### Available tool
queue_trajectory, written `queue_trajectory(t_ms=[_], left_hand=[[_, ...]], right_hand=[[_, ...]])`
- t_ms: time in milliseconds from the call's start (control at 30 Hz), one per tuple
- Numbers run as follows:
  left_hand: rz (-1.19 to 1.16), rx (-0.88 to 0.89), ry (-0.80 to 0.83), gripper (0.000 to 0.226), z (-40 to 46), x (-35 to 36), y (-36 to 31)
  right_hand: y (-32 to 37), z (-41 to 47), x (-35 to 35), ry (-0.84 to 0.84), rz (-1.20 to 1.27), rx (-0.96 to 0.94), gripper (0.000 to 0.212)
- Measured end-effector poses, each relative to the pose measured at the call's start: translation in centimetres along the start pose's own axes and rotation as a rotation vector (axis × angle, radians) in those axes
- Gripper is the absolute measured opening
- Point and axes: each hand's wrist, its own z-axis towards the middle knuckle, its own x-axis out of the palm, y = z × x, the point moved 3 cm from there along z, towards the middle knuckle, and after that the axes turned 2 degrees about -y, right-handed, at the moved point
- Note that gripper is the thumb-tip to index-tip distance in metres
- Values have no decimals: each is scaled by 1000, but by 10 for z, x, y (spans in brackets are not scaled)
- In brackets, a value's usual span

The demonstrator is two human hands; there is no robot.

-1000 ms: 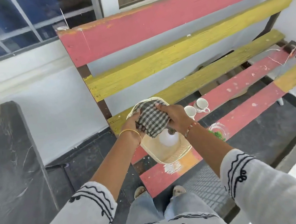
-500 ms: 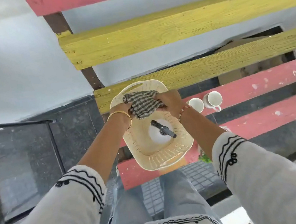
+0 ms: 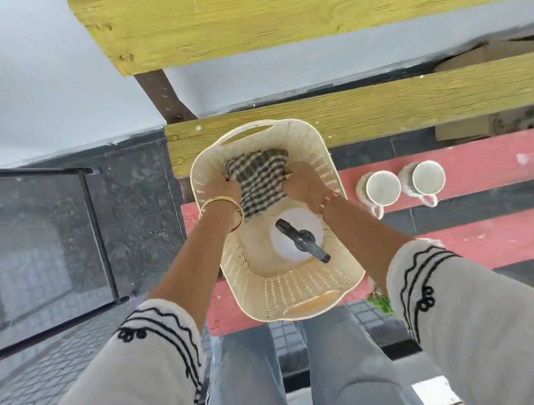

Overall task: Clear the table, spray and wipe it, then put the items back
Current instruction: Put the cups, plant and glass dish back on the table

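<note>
Checked cloth (image 3: 261, 182) is bunched inside the cream perforated basket (image 3: 316, 156), at the far end, against the wall below the handle slot. Likely parked there to keep it off the surface and together with the spray bottle (image 3: 299, 239), which stands upright in the same basket, nearer the person, black trigger head on top. Cloth and bottle appear just apart; contact cannot be confirmed.

Basket is set on the worktop (image 3: 461, 169), a slatted red and yellow bench, at its left end, spanning the red slats up to the yellow one. Judged: cleaning kit is being stowed or fetched as one unit; which of the two cannot be told from this moment alone.

Left hand (image 3: 222, 191) is clamped on the left edge of the cloth, fingers curled into the fabric. Right hand (image 3: 304, 181) is clamped on the right edge the same way. Fingertips are buried in the folds, so exact grip depth is not visible. Both wrists are inside the basket rim.

Two white cups (image 3: 401, 184) stand upright on a red slat just right of the basket, handles toward the person, close to each other, apart from the basket. Something green (image 3: 382, 301) is partly hidden behind the right sleeve at the near edge; not identifiable.
</note>
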Motion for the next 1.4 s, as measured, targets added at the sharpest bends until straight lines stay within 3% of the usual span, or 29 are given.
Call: queue_trajectory(t_ms=[133,267,367,567,700,867,1100,1300,1400], left_hand=[[102,5,29,42,-10,3,4],[48,69,4,49,-21,1,1],[22,172,-23,47,-40,-5,-7],[150,376,9,43,-94,3,-36],[67,505,68,43,-137,27,-52],[31,557,178,38,-170,76,-53],[8,382,231,34,-170,158,-39],[188,197,121,46,-140,214,-28],[271,145,53,42,-127,230,-24]], right_hand=[[1,-9,0,16,22,26,29],[4,-22,-7,-6,121,44,18],[8,-43,-17,-96,373,81,29],[11,-92,-55,-165,844,55,20],[-16,-115,-87,-301,1027,56,22],[-73,-127,-122,-494,981,111,20],[-160,-105,-150,-628,809,252,19],[-213,-61,-154,-563,458,328,24],[-222,-47,-150,-485,386,297,34]])
